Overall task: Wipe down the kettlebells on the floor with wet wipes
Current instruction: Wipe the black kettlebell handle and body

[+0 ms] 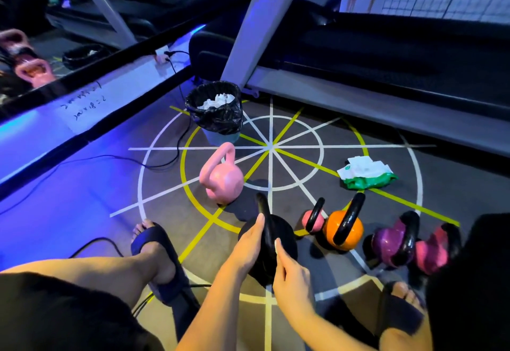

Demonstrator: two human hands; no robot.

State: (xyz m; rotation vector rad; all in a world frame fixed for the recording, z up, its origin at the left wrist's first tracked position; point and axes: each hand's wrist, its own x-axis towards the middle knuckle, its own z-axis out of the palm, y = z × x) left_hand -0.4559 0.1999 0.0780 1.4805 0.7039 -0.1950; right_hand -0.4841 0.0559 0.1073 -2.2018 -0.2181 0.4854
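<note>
While the left hand curls round the black kettlebell handle and the right hand shows no clear grip, it could slip onto the left foot

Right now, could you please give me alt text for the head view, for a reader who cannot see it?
A person's left hand grips the handle of a black kettlebell on a gym floor, right hand against its side. Nearby are a pink kettlebell, four coloured ones, a wet wipes pack and a bin holding crumpled wipes.
</note>
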